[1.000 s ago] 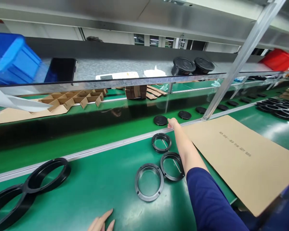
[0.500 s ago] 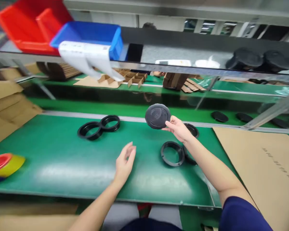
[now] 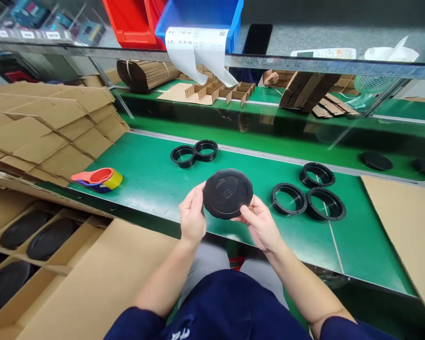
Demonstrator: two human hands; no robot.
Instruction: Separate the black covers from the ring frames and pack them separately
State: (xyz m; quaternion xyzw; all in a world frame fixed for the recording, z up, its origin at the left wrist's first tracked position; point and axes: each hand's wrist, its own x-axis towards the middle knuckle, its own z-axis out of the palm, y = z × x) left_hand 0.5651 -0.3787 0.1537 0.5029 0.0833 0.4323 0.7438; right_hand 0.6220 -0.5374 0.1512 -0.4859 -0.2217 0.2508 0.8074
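A round black disc (image 3: 227, 193) with a raised marking is held up over the front edge of the green work surface. My left hand (image 3: 193, 216) grips its left rim, and my right hand (image 3: 260, 222) pinches its lower right rim, thumb on top. Behind the disc, two black rings (image 3: 183, 156) touch each other on the green surface. To the right of my right hand lie three more black rings (image 3: 289, 199), close together.
A tape roll (image 3: 114, 180) lies at the left near stacked cardboard (image 3: 38, 123). Lower left, a divided carton (image 3: 65, 269) holds black discs. Flat cardboard (image 3: 407, 226) covers the right. Above runs a metal shelf (image 3: 322, 67) with a blue bin (image 3: 201, 16). Another person's hand shows behind.
My left hand has come up and taken hold of the disc's left rim. The disc and my right hand are lower and nearer my body. The view has swung left and down, showing the carton.
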